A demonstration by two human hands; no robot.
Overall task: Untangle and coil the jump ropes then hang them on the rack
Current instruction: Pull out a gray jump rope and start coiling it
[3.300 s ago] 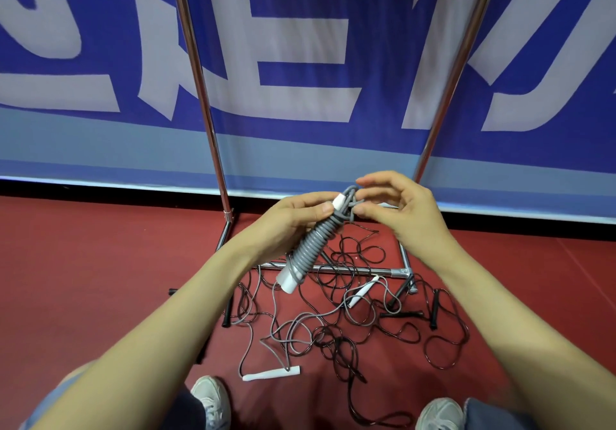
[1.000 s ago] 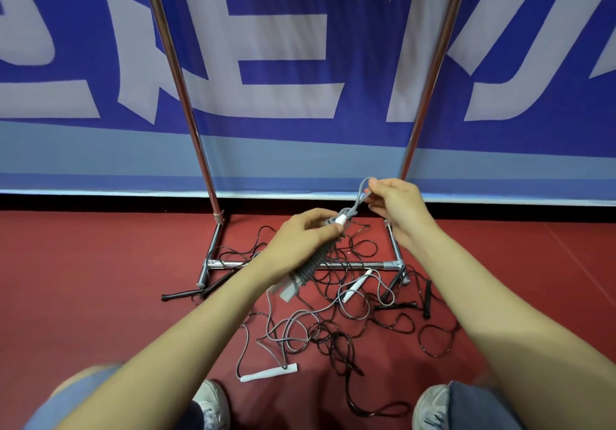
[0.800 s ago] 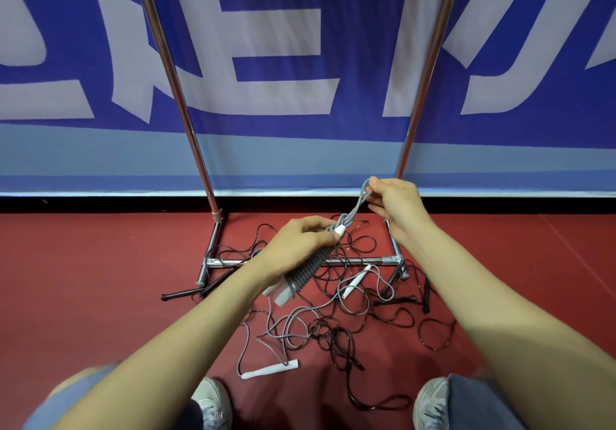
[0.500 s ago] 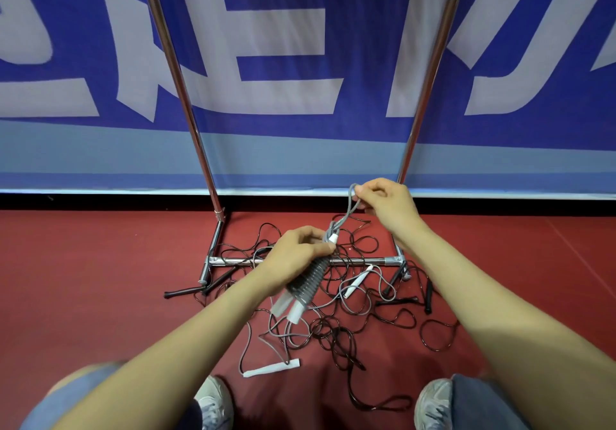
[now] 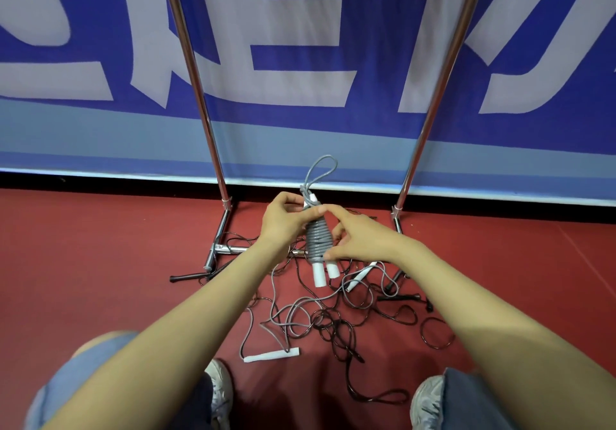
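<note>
Grips: left grip [image 5: 283,222] pinches the top of the coiled gray rope [image 5: 318,237]; right grip [image 5: 363,239] curls round its lower wraps. Bundle axis is near upright between the 2 rack posts [image 5: 444,79], loop [image 5: 321,169] up, white handles [image 5: 319,274] down. The hanging bar is out of view above. 0.5 s ago the right grip held the loop and the bundle was tilted.

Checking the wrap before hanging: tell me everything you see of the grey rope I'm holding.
The grey rope is cord wound tightly round its two white handles, held upright. Handle ends poke out below; a free loop stands on top. The left hand grips its top, the right hand holds its coils.
</note>
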